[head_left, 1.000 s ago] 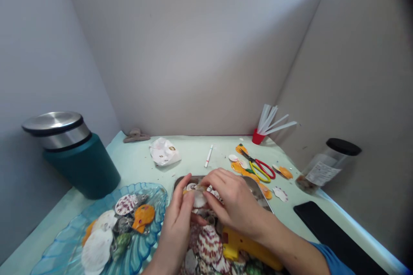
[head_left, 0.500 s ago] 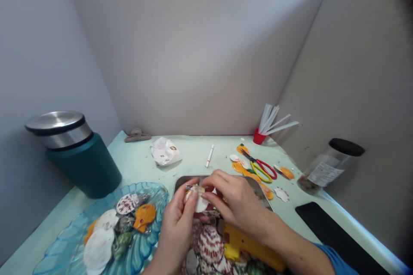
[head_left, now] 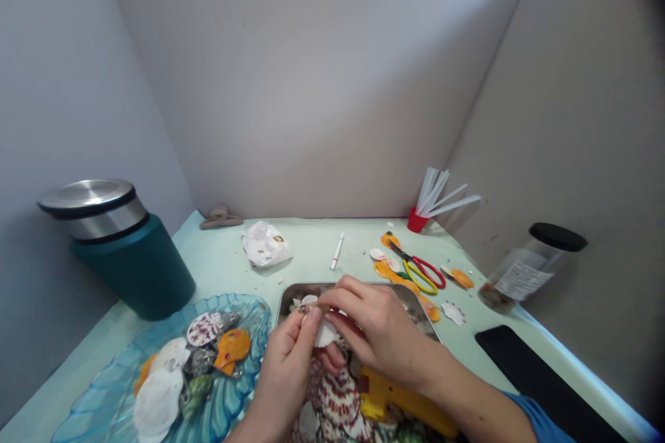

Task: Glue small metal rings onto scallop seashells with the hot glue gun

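Note:
A white scallop shell (head_left: 326, 334) is pinched between the fingers of my left hand (head_left: 291, 353), above a metal tray (head_left: 426, 322) of shells. A small piece along the shell's upper edge is partly covered by fingertips, and I cannot make out what it is. Curled over that edge, my right hand (head_left: 371, 318) presses thumb and index finger on the small piece. Below both hands lie a brown-striped scallop shell (head_left: 340, 394) and a yellow glue gun (head_left: 400, 401), which my right forearm partly hides.
Left stand a blue shell-shaped dish (head_left: 114, 374) of shells and a teal bottle (head_left: 135, 263). Behind are a white bag (head_left: 266, 245) and marker (head_left: 337, 251). Right are pliers (head_left: 423, 271), orange shells (head_left: 408, 282), a red cup (head_left: 416, 221) of glue sticks, a jar (head_left: 524, 273) and a black phone (head_left: 540, 381).
My hands have shifted slightly, and the right fingers have closed over the shell's upper edge. The small piece there is now more covered. Everything else stays in place.

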`<action>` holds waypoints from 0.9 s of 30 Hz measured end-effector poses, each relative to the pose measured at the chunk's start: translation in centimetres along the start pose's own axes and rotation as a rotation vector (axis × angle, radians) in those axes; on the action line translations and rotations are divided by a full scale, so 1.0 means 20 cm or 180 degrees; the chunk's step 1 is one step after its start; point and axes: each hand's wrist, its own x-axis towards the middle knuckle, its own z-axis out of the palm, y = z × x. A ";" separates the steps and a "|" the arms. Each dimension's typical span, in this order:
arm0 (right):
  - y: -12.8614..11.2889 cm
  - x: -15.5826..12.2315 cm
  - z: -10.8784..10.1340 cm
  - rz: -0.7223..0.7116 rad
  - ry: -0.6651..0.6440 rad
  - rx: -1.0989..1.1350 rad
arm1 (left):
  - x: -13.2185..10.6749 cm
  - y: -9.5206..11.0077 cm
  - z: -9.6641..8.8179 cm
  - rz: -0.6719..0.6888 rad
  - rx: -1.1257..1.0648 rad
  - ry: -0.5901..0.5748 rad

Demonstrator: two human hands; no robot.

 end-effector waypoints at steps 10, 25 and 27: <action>0.00 -0.01 0.00 -0.0138 0.0000 0.0046 | -0.01 0.02 0.00 0.0216 0.0354 0.0082; 0.02 0.00 -0.01 0.0053 0.0027 0.0227 | 0.01 -0.01 0.01 -0.0169 -0.0114 -0.0019; 0.01 0.00 -0.02 0.0074 0.0031 0.0278 | 0.01 0.00 0.01 -0.0238 -0.0278 -0.0007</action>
